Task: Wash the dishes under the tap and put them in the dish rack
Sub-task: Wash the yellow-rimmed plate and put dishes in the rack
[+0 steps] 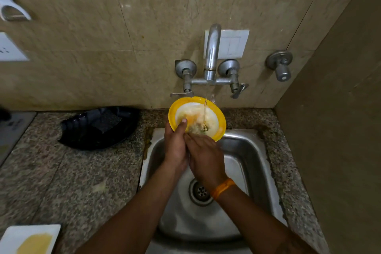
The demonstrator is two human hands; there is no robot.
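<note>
Beige marble-look wall tiles [82,47] rise behind a speckled granite countertop [61,171]. A white switch plate [233,44] sits on the wall. A plain side wall [340,130] closes the right corner.

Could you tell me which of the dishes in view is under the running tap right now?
The yellow-rimmed bowl, held over the sink; the black tray and white square plate sit on the counter.

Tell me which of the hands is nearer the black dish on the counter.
Left. The left hand grips the yellow plate's rim, just right of the black dish; the right hand lies beyond it, farther right.
</note>
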